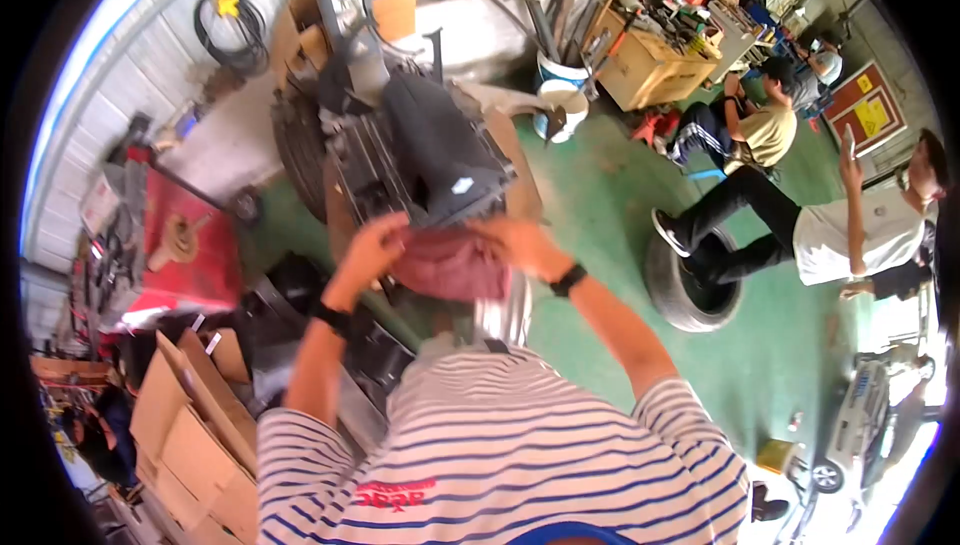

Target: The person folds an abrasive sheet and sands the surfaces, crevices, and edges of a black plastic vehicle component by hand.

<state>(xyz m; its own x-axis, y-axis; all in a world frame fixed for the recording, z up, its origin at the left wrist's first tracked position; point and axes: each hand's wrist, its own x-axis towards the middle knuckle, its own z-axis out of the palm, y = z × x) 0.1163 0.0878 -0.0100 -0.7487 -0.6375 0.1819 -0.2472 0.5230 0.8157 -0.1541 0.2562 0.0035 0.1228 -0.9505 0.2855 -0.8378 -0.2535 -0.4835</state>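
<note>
A maroon cloth [452, 263] stretches between my two hands in front of my striped shirt. My left hand [378, 248] has its fingers curled at the cloth's left upper edge. On the opposite side, my right hand [527, 247] pinches the cloth's upper right edge. Just beyond the cloth is a dark, tapered panel or seat-like piece [435, 140], lying on a black wheeled machine [365, 170]. The cloth hides the near end of that machine. A shiny metal part [503, 317] shows below the cloth.
Cardboard boxes [195, 435] and a red covered surface [185, 235] stand left. Tires [697, 320] lie right, beside a person in white [850, 240]; another person sits farther back. A bucket [562, 110] and a cluttered wooden box [645, 70] stand behind.
</note>
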